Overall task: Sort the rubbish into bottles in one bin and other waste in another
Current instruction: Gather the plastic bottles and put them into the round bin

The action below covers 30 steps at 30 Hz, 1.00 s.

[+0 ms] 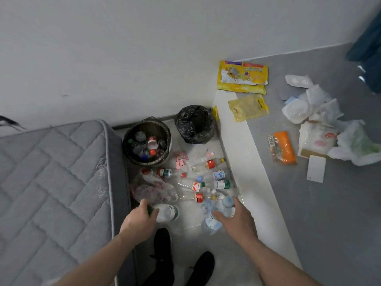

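My left hand grips a clear bottle with a green label low over the floor. My right hand holds crumpled clear bottles with blue labels. Several more plastic bottles lie scattered on the pale floor ahead, mixed with a clear plastic bag and pink wrappers. A round bin beside the mattress holds several bottles. To its right stands a second bin lined with a black bag; its inside looks dark.
A grey quilted mattress fills the left. A white ledge borders the floor strip on the right. On the grey surface beyond lie yellow packets, an orange packet and white bags and wrappers. My black shoes stand below.
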{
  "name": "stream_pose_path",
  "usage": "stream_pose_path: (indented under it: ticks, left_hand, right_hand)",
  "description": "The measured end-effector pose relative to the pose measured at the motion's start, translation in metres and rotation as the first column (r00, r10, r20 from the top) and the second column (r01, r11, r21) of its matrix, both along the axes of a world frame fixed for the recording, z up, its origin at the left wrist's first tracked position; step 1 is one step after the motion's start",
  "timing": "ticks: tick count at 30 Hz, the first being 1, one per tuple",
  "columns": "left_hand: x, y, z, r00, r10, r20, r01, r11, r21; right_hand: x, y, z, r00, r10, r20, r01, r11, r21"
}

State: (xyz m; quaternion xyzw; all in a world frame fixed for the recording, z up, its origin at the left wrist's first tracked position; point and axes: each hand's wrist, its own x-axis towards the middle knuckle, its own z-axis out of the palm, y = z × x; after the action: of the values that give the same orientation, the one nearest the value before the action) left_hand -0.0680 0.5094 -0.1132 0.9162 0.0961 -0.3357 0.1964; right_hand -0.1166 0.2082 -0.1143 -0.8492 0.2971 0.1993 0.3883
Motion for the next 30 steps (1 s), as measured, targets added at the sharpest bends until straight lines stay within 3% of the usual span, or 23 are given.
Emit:
stream_pose_path:
  ticks: [13,19,24,30]
  left_hand:
    - [0.115,0.054,0.018,0.985,0.144,0.096,-0.143,0.989,-0.025]
    - [0.176,0.071,0.007,0.976,0.185,0.117,-0.188,0.982,0.013]
    - [0.211,0.074,-0.007,0.973,0.191,0.127,-0.199,0.978,0.056]
    - [0.249,0.073,-0.051,0.976,0.189,0.105,-0.193,0.981,0.031]
  right_hand:
    - [0.096,0.046,0.023,0.997,0.062,0.05,-0.056,0.992,-0.114]
    - [0.156,0.066,0.022,0.991,0.078,0.107,-0.071,0.995,-0.066]
    - [0.221,0.074,0.001,0.978,0.111,0.177,-0.116,0.993,0.023]
    - [0.28,0.085,-0.036,0.968,0.153,0.197,-0.156,0.988,-0.003]
